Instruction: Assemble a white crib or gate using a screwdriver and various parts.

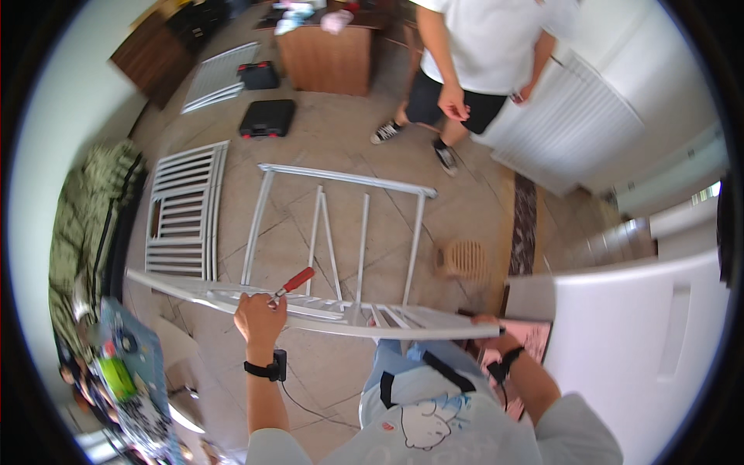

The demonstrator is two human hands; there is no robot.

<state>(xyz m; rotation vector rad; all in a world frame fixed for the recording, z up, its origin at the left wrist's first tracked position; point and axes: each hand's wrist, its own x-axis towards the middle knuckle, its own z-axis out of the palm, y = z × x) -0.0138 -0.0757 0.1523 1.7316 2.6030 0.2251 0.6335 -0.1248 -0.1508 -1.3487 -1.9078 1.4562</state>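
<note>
A long white metal frame with slats (387, 328) stretches across in front of my body. At its left part my left hand (260, 316) is closed, holding a red-handled screwdriver (298, 279) near its metal shaft, handle pointing up and right. The same hand is against the frame's upper rail. My right hand (487, 321) is closed round the frame's right end, its fingers partly hidden by the rail. Beyond the frame, thin white bars (363, 248) and a white rail (349, 180) lie on the floor.
A stack of slatted white panels (184, 205) lies left. Farther off are a black tool case (267, 118) and a wooden desk (325, 59). Another person (480, 54) stands ahead. A beige stool (463, 259) is right of the bars; a white cabinet (620, 349) flanks my right.
</note>
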